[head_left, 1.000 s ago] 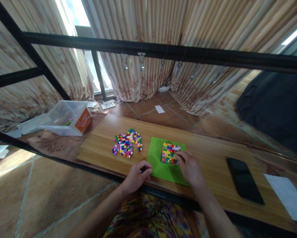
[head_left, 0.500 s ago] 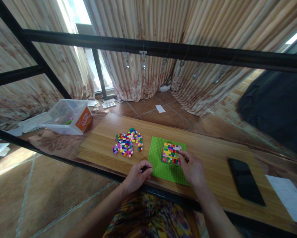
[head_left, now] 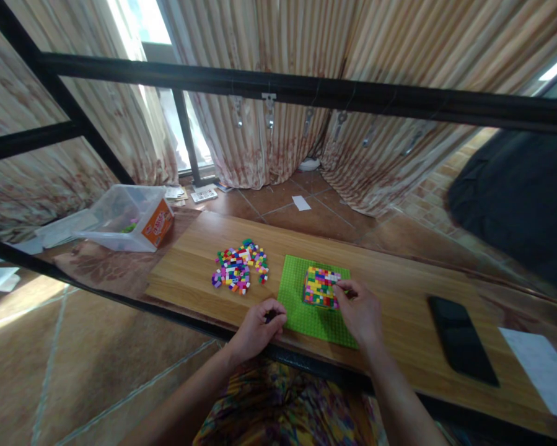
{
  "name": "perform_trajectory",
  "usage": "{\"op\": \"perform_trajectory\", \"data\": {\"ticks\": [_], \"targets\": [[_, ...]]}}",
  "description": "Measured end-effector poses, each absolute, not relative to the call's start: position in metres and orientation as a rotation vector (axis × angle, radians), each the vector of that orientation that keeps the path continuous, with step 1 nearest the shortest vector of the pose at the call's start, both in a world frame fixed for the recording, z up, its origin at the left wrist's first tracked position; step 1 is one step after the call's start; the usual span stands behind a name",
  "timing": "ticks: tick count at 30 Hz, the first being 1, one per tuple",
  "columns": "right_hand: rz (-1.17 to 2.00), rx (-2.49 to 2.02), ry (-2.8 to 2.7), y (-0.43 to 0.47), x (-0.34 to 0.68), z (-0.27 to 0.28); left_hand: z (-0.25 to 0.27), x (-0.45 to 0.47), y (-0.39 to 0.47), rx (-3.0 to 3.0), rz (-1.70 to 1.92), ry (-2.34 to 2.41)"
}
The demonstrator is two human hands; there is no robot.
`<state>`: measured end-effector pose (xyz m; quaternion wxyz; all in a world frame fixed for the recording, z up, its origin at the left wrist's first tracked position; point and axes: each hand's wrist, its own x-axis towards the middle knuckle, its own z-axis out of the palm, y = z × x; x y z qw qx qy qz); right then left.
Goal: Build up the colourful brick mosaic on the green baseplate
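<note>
A multicoloured block of toy bricks [head_left: 321, 286] sits on a green studded baseplate [head_left: 293, 310]. At its right edge are the pinched thumb and fingers of my right hand [head_left: 362, 310], closed on a toy brick in the top layer that the fingertips mostly cover. My left hand [head_left: 259, 325] rests with curled fingers at the baseplate's lower left edge, thumb against the fingertips. Whatever it holds, if anything, is hidden in the dark gap of the fingers. Left of the baseplate lies a loose pile of small toy bricks [head_left: 238, 267] in many colours.
The wooden tabletop [head_left: 399, 279] carries a black phone [head_left: 461, 341] and white paper [head_left: 538, 365] at the right. A clear plastic bin [head_left: 120, 217] with an orange label stands beyond the left end. A dark metal bar [head_left: 306, 87] crosses above, with small hooks hanging.
My right hand has shifted very slightly at the right edge of the brick block, its fingers still pinched. My left hand stays in place.
</note>
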<state>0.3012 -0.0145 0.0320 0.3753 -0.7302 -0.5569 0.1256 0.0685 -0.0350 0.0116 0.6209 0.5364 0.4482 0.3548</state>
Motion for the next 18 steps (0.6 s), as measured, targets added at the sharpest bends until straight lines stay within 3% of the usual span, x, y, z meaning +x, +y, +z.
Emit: {"op": "perform_trajectory", "data": {"ticks": [18], "targets": [[0.473,-1.877,-1.428,-0.0064,0.3030,0.0355,0.0144,0.0691,-0.0353,1.236,0.819,1.045]]}}
